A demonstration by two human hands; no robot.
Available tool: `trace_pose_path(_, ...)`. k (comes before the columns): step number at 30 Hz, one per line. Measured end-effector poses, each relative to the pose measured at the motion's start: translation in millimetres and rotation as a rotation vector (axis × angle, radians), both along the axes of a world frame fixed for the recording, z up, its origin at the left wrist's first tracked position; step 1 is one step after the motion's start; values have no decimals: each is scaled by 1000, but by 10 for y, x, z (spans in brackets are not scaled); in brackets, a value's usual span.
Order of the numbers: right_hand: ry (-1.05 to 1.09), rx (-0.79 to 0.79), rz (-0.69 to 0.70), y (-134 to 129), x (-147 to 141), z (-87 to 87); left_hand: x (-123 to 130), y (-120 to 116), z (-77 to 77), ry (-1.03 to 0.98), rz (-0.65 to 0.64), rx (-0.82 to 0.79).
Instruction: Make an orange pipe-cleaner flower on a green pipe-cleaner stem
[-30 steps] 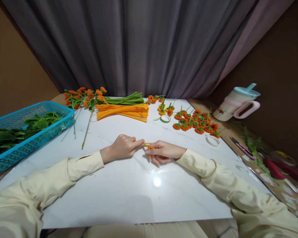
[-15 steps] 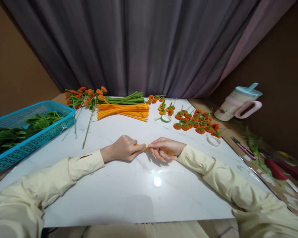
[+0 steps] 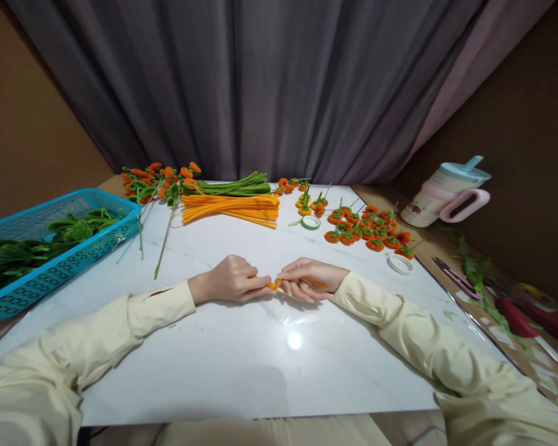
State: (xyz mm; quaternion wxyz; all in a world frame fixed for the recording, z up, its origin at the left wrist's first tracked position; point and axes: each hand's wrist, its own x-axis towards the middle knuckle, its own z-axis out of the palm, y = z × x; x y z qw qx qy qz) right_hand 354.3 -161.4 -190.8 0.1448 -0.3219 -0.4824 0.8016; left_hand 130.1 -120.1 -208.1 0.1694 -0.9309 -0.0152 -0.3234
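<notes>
Over on the left, a blue plastic basket [image 3: 81, 255] holds green chenille leaves [image 3: 80, 229]. Next come some orange-tipped sprigs [image 3: 168, 173], then a green chenille-stem bundle [image 3: 242, 186] behind an orange chenille-stem bundle [image 3: 227, 209]. In front of these, the left hand [image 3: 232, 280] pinches an orange chenille stem [image 3: 277, 284], bent in the small gap between both hands' fingertips. The right hand [image 3: 309, 277] pinches it too, thumb against fingers, orange showing across its palm. Farther right lie orange flower heads [image 3: 367, 229], near a lidded tumbler [image 3: 430, 197].
</notes>
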Motion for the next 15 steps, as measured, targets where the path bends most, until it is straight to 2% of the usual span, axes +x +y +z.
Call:
trace_pose_path(7,-49,25,38,-17,-12,17,-21,10,11,-22,-124,18)
trace_pose_path(15,-45,101,48,-55,-58,-1,-16,-2,46,-57,-126,75)
